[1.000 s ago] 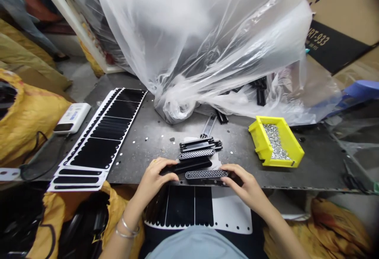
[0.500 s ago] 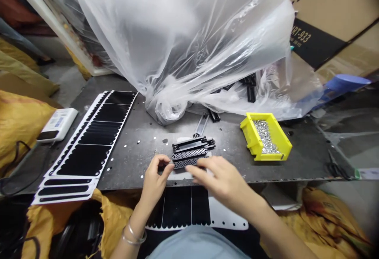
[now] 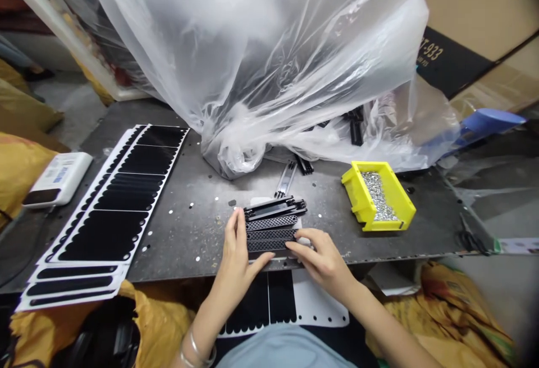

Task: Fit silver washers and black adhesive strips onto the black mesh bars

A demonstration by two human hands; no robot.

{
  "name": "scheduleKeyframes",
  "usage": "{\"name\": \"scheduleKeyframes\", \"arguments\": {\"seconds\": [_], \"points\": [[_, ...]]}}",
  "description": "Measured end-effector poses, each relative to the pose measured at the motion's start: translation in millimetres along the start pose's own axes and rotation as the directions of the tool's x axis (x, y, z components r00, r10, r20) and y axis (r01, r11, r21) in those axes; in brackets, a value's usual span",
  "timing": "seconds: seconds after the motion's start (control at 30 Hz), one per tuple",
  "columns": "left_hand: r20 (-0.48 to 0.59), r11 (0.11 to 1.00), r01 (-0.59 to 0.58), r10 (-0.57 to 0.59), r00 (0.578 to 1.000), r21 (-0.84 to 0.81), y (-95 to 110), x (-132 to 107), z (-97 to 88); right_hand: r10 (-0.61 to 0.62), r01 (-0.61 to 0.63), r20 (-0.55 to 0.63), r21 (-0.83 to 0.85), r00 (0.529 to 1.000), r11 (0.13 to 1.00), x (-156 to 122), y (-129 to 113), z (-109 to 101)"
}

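Note:
Three dark mesh-faced strips (image 3: 272, 234) lie side by side on the steel workbench (image 3: 189, 228), just below a black slotted frame piece (image 3: 273, 207). My left hand (image 3: 238, 256) presses its fingers against their left ends. My right hand (image 3: 322, 256) touches their right ends, holding the strips between both hands. The strips' undersides are hidden. A black adhesive sheet with white backing (image 3: 269, 300) lies under the near edge, close below my hands.
A long black-and-white adhesive sheet (image 3: 122, 194) lies on the bench's left. A yellow bin (image 3: 377, 197) of small metal parts stands to the right. Clear plastic sheeting (image 3: 252, 76) covers the back, with black parts (image 3: 357, 132) beside it. A white box (image 3: 56, 171) sits beyond the left edge.
The two strips held apart earlier now lie against the third, forming a tight row. Both hands have closed in on the row's ends. The whole view has shifted as my head turned.

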State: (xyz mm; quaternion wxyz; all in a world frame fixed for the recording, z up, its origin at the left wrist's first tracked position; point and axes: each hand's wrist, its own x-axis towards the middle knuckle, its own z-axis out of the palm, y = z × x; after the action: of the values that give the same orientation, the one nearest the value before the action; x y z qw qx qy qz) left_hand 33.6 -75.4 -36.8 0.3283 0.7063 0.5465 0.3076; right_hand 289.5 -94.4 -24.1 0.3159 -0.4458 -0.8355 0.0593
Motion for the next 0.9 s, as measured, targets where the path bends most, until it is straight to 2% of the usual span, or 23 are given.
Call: {"name": "scheduleKeyframes", "arguments": {"seconds": [0.1,0.17,0.27,0.37,0.53,0.7,0.8,0.9], "points": [[0.011,1.000,-0.002,0.003,1.000,-0.019,6.2,2.9,11.5,0.134,-0.127,-0.044,0.136,0.990,0.983,22.0,7.3,-7.5],[-0.047,0.998,0.021,-0.024,0.999,-0.054,6.5,5.2,16.0,0.136,-0.132,-0.025,0.126,0.990,0.983,46.3,19.2,-8.8],[-0.119,0.995,0.051,-0.061,0.991,-0.083,2.6,8.4,18.0,0.043,-0.063,0.182,0.104,0.982,0.993,82.6,42.5,-5.8],[-0.088,0.993,0.038,-0.047,0.995,-0.108,-5.3,9.2,12.8,-0.014,-0.060,0.337,0.208,0.941,0.976,103.5,59.7,-4.3],[0.013,0.992,-0.016,0.018,1.000,-0.124,-16.9,8.5,-5.5,0.041,-0.193,0.394,0.355,0.918,0.915,101.6,64.2,-16.2],[0.108,0.997,-0.049,0.055,0.993,-0.051,-18.6,14.7,-16.0,0.070,-0.253,0.447,0.365,0.892,0.896,92.4,52.6,-24.7],[0.119,0.996,-0.059,0.066,0.991,-0.060,-17.8,17.1,-16.7,0.053,-0.186,0.368,0.336,0.928,0.923,89.7,49.2,-21.6],[0.109,0.998,-0.048,0.053,0.993,-0.051,-15.3,17.1,-17.3,-0.049,-0.010,0.209,0.272,0.977,0.962,83.5,47.8,-14.0]]}}
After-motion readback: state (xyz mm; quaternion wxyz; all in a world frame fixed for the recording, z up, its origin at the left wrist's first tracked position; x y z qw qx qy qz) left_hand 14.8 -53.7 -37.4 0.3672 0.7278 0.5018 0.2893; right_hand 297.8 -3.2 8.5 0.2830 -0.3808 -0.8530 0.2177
